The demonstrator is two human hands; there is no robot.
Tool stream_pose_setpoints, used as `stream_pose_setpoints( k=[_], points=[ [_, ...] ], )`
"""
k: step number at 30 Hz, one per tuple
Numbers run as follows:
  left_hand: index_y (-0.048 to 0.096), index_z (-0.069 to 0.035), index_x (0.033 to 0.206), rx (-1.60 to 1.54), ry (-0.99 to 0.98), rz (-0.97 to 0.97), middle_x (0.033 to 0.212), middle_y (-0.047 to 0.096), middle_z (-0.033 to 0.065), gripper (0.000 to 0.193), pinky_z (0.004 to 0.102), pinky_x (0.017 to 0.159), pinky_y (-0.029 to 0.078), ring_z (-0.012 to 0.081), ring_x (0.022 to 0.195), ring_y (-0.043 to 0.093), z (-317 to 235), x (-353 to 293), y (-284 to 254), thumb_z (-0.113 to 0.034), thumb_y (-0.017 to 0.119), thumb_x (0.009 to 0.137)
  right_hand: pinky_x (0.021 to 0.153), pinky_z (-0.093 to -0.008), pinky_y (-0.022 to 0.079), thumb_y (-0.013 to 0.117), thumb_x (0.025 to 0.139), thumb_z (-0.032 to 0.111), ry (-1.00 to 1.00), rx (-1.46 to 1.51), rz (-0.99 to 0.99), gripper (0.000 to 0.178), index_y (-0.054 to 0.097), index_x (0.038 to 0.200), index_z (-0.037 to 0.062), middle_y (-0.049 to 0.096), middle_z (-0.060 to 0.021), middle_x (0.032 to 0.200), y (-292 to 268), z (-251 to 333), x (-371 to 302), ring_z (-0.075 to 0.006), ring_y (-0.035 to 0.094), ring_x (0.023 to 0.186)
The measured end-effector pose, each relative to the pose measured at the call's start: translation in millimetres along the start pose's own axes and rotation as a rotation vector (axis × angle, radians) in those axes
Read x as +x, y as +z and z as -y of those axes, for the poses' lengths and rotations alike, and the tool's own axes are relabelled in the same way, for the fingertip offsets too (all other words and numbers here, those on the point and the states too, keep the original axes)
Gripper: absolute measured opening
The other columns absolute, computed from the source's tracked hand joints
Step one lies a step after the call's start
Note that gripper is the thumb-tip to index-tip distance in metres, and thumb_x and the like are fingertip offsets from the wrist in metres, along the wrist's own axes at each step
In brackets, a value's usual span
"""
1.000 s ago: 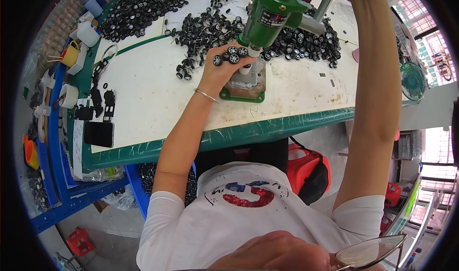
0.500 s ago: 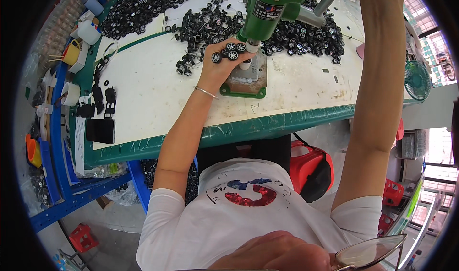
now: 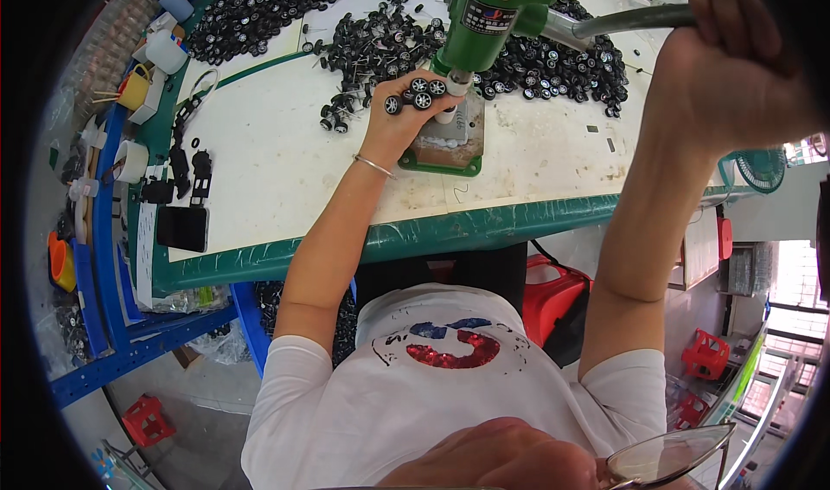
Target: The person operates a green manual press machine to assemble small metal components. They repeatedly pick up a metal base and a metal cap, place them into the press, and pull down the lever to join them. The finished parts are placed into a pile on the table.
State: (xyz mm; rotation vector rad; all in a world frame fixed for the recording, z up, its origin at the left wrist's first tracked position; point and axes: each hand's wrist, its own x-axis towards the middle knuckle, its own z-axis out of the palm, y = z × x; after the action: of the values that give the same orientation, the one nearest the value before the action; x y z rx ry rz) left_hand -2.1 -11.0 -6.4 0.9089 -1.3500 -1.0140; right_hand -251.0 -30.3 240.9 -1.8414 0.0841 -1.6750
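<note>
My left hand (image 3: 394, 129) is closed around several small black toy wheels (image 3: 421, 99) with silver spoked hubs. Its fingertips reach under the ram of a green hand press (image 3: 478, 34), just above the metal block (image 3: 453, 131) on the press base. What the fingertips pinch there is hidden by the hand and ram. Up at the right, my right hand (image 3: 726, 88) is wrapped round the press's grey metal lever (image 3: 635, 21). Behind the press lie heaps of the same wheels, one heap (image 3: 376, 49) with thin metal axles sticking out.
More wheels lie in a heap (image 3: 259, 15) at the far left and another (image 3: 553, 71) right of the press. A dark phone (image 3: 183, 229) and black plastic parts (image 3: 201, 175) lie on the left. A green edge (image 3: 415, 238) borders the table. A green fan (image 3: 761, 170) stands right.
My right hand has come down and nearer with the lever, which now lies closer to level. My left hand stays at the press with the wheels.
</note>
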Motion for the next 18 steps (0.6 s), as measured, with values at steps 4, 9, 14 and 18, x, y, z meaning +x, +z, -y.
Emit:
stream_pose_setpoints(
  k=[4,9,14,18],
  points=[
    [0.07,-0.004,0.088,-0.083,-0.025,-0.006,0.082,0.069,0.001,0.018,0.0242,0.072,0.049,0.0075,0.075,0.059,3.6,-2.5,2.1,-0.005,0.078,0.072,0.058,-0.0211,0.034,0.054,0.092,0.031,0.042,0.113,0.145,0.029,0.058,0.102,0.0035,0.048,0.0011,0.073,-2.4,1.1,-2.5,-0.0102,0.044,0.064],
    [0.07,-0.005,0.089,-0.121,-0.222,0.036,0.089,0.068,0.0029,0.02,0.0254,0.078,0.049,0.0091,0.081,0.061,-10.7,-4.2,0.6,-0.009,0.079,0.072,0.064,-0.0224,0.039,0.051,0.094,0.029,0.11,0.304,0.365,0.028,0.059,0.103,0.0034,0.053,-0.0013,0.078,-2.5,-5.6,18.8,-0.013,0.05,0.07],
    [0.067,-0.004,0.096,-0.295,-0.344,-0.042,0.093,0.068,0.0045,0.025,0.0263,0.079,0.049,0.0109,0.086,0.062,-13.2,-5.8,-1.9,-0.012,0.078,0.074,0.05,-0.0196,0.029,0.056,0.093,0.029,0.243,0.135,-0.026,0.02,0.055,0.101,0.0106,0.044,0.0033,0.068,-8.1,-54.6,66.3,-0.0069,0.039,0.057],
    [0.065,-0.003,0.088,-0.685,-0.413,-0.096,0.087,0.068,0.0083,0.018,0.0282,0.071,0.052,0.017,0.079,0.066,-5.5,4.8,-12.2,-0.012,0.075,0.077,0.034,-0.0164,0.018,0.061,0.092,0.03,0.62,0.592,-0.025,0.018,0.051,0.099,0.0179,0.034,0.0084,0.058,-108.8,-138.7,98.4,-0.0003,0.027,0.043]
  ],
)
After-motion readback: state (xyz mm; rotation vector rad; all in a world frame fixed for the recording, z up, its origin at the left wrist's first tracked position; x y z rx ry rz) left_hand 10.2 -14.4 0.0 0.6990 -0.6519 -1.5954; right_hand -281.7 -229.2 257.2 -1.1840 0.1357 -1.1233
